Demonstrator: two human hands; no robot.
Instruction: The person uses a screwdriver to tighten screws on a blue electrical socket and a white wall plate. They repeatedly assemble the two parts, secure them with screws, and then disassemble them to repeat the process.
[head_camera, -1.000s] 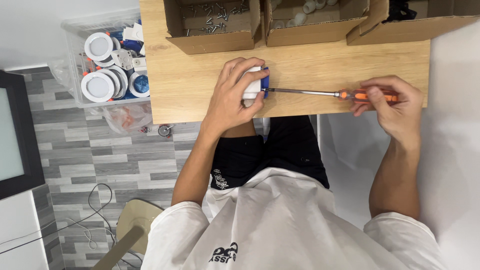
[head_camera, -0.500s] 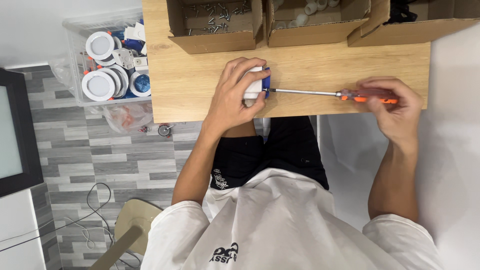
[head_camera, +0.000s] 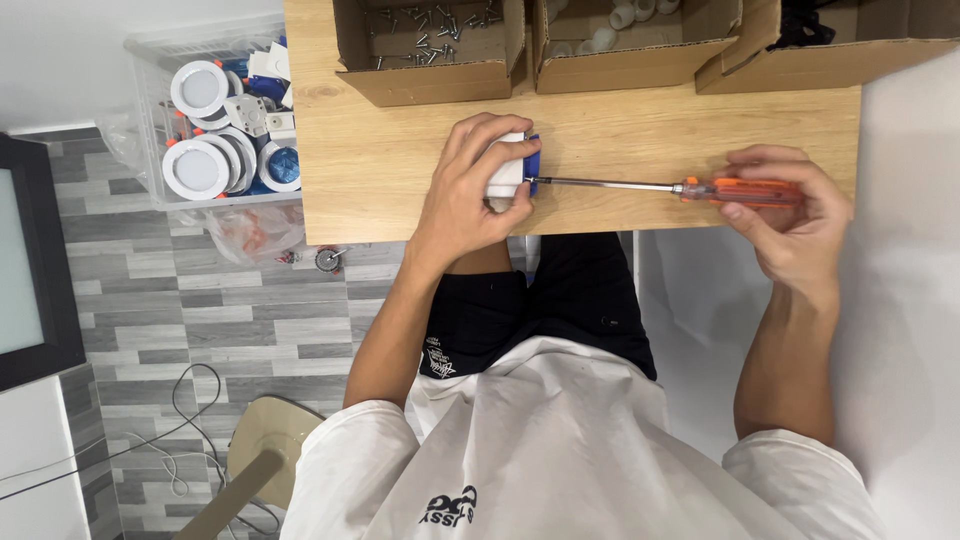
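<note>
Screwdriver (head_camera: 660, 186) unmoved, level, tip leftward

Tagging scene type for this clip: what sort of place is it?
Probably a small home or workshop assembly bench. A light wooden table carries open brown cardboard boxes, one with loose metal screws; a clear plastic bin of round white light fittings stands on grey plank flooring; an orange-handled screwdriver is in hand.
</note>
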